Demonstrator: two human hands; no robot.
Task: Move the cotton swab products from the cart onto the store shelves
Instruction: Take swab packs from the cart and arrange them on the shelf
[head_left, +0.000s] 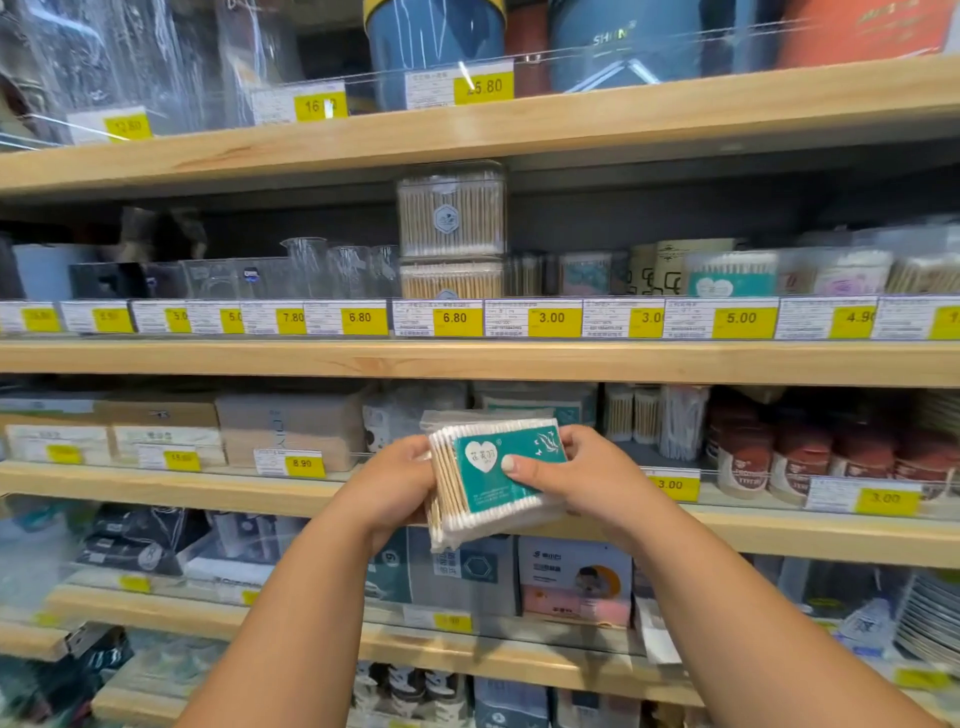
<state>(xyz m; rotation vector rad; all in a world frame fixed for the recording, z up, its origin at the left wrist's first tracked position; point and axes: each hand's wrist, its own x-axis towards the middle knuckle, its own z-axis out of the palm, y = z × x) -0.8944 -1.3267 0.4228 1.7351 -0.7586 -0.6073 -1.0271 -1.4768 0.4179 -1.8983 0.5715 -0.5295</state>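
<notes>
A stack of flat clear packs of cotton swabs (493, 478) with a teal label and a white heart is held up in front of the wooden store shelves (519, 361). My left hand (400, 480) grips the stack's left side and back. My right hand (566, 475) grips its right side, thumb pressed on the teal label. A matching teal pack (730, 275) stands on the shelf above at the right, behind the 5.00 tag. Two clear boxes of wooden swabs (451, 213) are stacked at the middle of that shelf. No cart is in view.
Yellow price tags (553, 318) line each shelf edge behind clear rails. Clear plastic containers (311, 275) fill the left of the swab shelf. Tubes of swabs (649, 415) and red tubs (810, 457) sit on the shelf level with my hands. Boxed goods fill the lower shelves.
</notes>
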